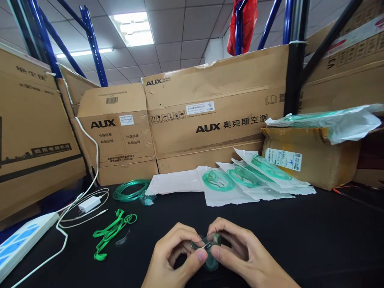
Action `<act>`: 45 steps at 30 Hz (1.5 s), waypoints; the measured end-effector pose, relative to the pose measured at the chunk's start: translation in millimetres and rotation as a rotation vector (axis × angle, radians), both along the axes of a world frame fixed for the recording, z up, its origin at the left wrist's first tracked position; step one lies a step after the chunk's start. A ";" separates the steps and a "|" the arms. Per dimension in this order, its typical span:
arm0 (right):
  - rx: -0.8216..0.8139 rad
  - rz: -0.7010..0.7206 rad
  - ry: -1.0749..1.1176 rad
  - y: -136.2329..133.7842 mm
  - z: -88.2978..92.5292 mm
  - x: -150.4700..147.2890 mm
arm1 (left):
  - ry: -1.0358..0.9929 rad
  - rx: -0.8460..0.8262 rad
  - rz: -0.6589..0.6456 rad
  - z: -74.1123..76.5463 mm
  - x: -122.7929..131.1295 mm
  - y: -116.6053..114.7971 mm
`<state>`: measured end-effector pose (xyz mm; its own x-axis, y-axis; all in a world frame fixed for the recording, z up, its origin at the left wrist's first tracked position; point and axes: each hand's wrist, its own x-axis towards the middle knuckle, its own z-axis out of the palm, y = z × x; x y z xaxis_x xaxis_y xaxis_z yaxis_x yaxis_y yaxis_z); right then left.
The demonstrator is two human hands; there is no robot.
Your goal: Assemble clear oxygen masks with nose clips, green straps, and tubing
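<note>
Close to the table's near side, both my hands hold a small see-through green oxygen mask (211, 262). My left hand (177, 256) pinches its left edge between thumb and fingers. A thin pale strip shows by the left thumb tip. On the other side, my right hand (240, 252) grips the right edge, its thumb by a small dark fitting on the mask. Fingers cover much of the mask. A green elastic strap (108, 234) lies loose to the left, beside a small clear piece (122, 239). Behind them rests a coil of green tubing (129, 191) with a clear connector (147, 200).
White packets with green tubing (219, 180) overlap at the table's back. Another packet (330, 120) lies on an opened carton (312, 160) at right. A power strip (27, 240), white cable and charger (90, 204) occupy the left. Large cardboard boxes (210, 112) wall off the back.
</note>
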<state>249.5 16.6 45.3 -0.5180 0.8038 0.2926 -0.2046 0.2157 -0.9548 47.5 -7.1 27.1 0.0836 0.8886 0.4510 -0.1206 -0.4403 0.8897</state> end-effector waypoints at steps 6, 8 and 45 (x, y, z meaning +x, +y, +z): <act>0.053 -0.069 0.024 8.4 -6.1 -4.6 | -0.020 -0.065 0.014 3.2 -2.4 -1.2; 0.046 -0.083 0.041 9.8 -8.0 -5.9 | -0.017 -0.055 0.042 2.9 -1.9 -1.3; 0.103 0.000 0.065 12.9 -7.4 -1.4 | 0.177 0.060 0.109 -1.8 -9.1 0.7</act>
